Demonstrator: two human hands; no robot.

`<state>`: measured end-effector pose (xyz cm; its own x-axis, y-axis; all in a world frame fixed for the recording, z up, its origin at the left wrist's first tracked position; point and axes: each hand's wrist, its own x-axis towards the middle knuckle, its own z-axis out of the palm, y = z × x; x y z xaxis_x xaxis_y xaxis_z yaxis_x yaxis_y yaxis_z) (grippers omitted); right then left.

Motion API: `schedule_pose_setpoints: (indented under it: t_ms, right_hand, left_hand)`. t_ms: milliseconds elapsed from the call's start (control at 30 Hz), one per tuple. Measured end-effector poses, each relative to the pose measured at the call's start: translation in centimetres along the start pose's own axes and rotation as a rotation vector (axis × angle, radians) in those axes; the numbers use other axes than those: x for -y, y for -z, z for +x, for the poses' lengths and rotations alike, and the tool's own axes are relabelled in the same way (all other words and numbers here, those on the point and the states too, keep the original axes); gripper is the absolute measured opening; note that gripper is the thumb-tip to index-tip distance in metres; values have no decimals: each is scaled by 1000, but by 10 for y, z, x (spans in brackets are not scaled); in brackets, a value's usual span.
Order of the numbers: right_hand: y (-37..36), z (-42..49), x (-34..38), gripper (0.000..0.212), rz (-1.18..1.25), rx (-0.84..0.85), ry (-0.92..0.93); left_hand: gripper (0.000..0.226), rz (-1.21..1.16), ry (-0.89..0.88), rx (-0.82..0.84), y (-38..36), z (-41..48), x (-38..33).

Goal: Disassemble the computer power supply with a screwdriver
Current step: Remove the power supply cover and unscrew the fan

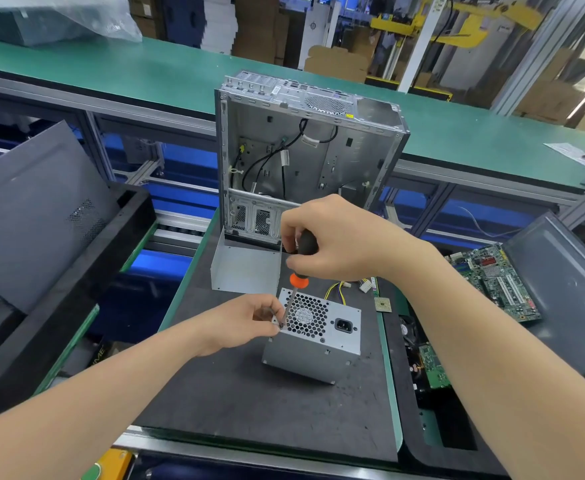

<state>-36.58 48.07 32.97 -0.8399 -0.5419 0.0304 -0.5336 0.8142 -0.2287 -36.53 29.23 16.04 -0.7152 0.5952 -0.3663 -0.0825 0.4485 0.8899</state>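
Left thumb and forefinger (276, 322) are pinched round the tip of the screwdriver (299, 280) shaft, at the left edge of the power supply (313, 356); the other fingers are curled behind. The left hand (246, 320) is held low over the dark mat (249, 393). Right fingers (293, 220) are wrapped round the black handle and pressed together, with the right hand (339, 240) above. The tool is held near upright, orange collar below the grip.

The power supply is seen near centre on the mat, tilted, fan grille and socket facing up. Yellow wires (334, 291) are seen at its far side. A bent metal cover (246, 268) is seen just beyond. An open computer case (319, 161) stands upright further back. A motherboard (499, 282) lies at right. A green bench (128, 67) runs across the far side.
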Motion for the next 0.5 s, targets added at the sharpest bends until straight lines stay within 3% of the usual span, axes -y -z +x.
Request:
schedule_pose_setpoints:
  t_ms: [233, 500]
  right_hand:
    - [3, 1, 2, 8, 7, 46, 6]
    - [11, -4, 3, 28, 0, 108, 44]
  left_hand:
    - [14, -10, -26, -5, -2, -2, 0]
    - [9, -11, 15, -50, -2, 2, 3]
